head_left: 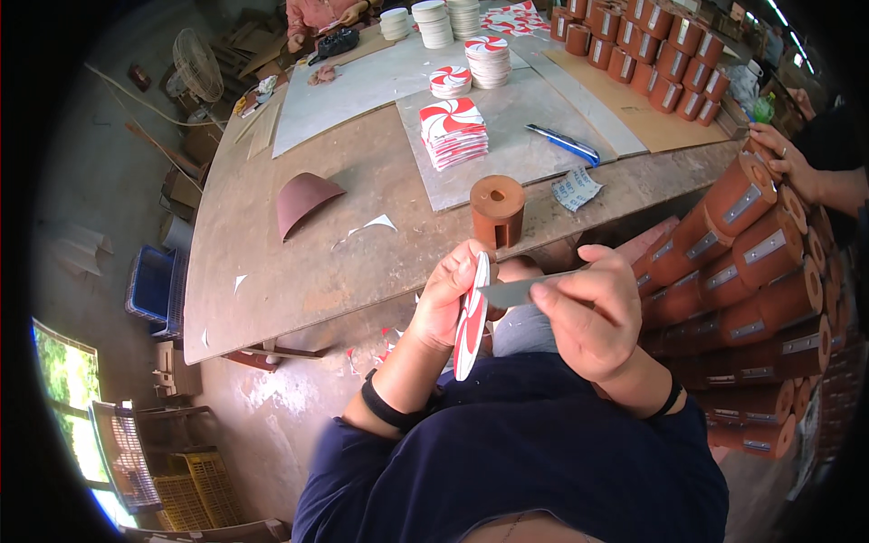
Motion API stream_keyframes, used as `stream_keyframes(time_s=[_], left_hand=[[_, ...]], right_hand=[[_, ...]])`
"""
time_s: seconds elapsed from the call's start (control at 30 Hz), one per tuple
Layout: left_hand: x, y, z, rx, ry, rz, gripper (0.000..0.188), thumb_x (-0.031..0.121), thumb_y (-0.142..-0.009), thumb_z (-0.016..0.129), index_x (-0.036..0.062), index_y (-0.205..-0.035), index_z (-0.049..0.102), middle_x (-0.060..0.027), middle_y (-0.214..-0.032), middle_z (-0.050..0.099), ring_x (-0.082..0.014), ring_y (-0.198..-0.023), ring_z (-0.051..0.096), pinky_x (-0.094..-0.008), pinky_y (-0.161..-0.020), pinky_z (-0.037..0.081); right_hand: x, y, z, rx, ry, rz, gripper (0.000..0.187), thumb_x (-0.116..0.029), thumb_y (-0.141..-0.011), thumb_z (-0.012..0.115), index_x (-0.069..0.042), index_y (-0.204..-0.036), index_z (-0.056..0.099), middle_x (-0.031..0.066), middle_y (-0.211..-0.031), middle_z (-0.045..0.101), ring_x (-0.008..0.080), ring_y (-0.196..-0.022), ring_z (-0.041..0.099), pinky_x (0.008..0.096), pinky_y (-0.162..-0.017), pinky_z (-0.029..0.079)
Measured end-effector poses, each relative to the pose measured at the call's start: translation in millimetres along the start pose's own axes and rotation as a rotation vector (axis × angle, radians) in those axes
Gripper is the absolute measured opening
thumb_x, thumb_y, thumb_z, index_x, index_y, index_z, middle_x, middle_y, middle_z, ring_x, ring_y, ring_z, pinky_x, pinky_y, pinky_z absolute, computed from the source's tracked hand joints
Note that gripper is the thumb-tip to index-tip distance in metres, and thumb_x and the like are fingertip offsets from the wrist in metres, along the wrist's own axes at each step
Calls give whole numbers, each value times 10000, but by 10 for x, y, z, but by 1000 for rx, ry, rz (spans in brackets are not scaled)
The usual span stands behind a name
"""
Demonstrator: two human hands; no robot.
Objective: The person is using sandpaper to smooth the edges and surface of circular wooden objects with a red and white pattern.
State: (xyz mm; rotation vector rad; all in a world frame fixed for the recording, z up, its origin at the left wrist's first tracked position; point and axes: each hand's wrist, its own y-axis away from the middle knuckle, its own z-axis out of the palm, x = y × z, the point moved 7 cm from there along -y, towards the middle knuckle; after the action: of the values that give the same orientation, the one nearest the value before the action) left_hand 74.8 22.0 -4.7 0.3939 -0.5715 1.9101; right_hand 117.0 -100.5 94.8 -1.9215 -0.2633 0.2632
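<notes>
Near the edge of a broad, worn brown wooden table, a reddish-brown cylinder stands upright, seemingly to stay within reach. Before it, the person's left hand grips a round red-and-white swirl-patterned disc edge-on, probably to bare its rim, toward which the right hand points a tightly pinched, thin grey flat strip, contact unclear.

We cannot see the far face of the red-and-white disc, which also hides part of the left hand. The right hand covers one end of a flat grey piece. We lose the seated-height co-worker above the top edge, and most of another person at right.
</notes>
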Motion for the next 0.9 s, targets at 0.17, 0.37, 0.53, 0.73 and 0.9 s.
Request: stream_keyframes(time_s=[0.17,0.37,0.53,0.73,0.9], left_hand=[[29,8,-80,32,-123,39,253,303,-821,581,88,-873,459,23,-551,418,-91,-482,392,-237,-426,333],[12,23,-70,2,-74,7,255,255,-811,596,55,-875,450,5,-550,414,-96,-489,402,-235,-426,330],[18,37,-40,-2,-87,7,257,230,-794,614,53,-864,441,-1,-556,415,-94,-489,391,-232,-424,322],[12,30,-11,23,-110,8,249,230,-796,612,53,-834,440,4,-559,414,-90,-497,393,-228,-429,320],[23,58,-11,54,-224,33,271,254,-788,624,48,-800,449,-1,-565,429,-88,-487,394,-228,-422,319]], right_hand=[[-85,-11,14,-38,-40,-53,217,-44,-629,643,-58,-845,642,15,-785,528,158,-695,533,334,-709,438],[-92,-3,-15,-28,-19,-67,210,-48,-624,636,-66,-833,646,10,-787,527,154,-694,530,332,-713,439],[-91,3,-20,-32,-1,-55,209,-51,-613,636,-74,-821,650,0,-787,526,146,-685,522,334,-733,432],[-92,6,-31,-30,27,-39,203,-54,-612,633,-81,-813,655,-10,-781,521,137,-668,508,329,-745,419],[-78,13,-32,-38,69,-45,202,-56,-602,638,-82,-801,656,-14,-775,518,136,-655,497,323,-739,413]])
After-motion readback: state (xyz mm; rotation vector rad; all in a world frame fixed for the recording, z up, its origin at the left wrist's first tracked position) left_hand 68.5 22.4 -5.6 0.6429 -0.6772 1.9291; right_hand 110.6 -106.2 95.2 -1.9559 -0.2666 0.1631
